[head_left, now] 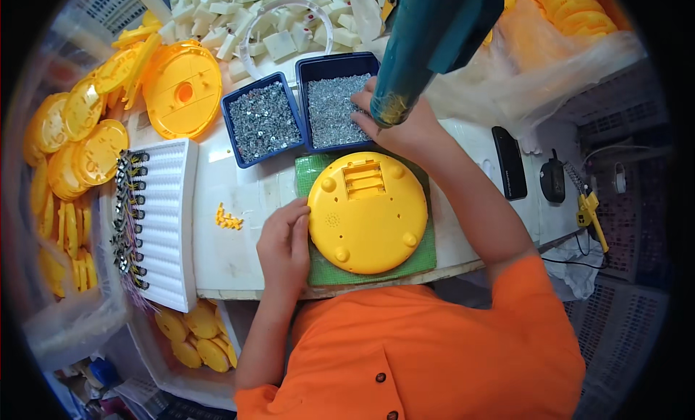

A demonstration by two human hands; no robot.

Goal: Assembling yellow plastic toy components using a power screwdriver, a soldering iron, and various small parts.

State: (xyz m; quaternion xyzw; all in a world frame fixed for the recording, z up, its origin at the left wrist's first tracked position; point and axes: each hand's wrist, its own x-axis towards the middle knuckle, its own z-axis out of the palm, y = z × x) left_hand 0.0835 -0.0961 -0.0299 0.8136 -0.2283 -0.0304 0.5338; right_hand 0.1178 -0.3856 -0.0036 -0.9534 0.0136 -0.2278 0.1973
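A round yellow plastic housing (368,232) lies on a green mat (427,259), its battery compartment (364,180) facing up at the far side. My left hand (284,240) grips the housing's left edge, fingers bent against the rim. Over the right side of the larger dark blue bin (310,64), which is filled with small metal screws (334,109), is my right hand (398,127). Its fingers are curled down at the screws; whatever they pinch is hidden. A teal power screwdriver (416,58) hangs above, covering part of this hand.
A smaller blue bin (230,102) of metal parts stands alongside. Left are a white foam tray (170,225) with wired components, small yellow pieces (229,217) and stacked yellow discs (101,152). White plastic parts (282,44) are heaped behind. A black phone (510,163) lies right.
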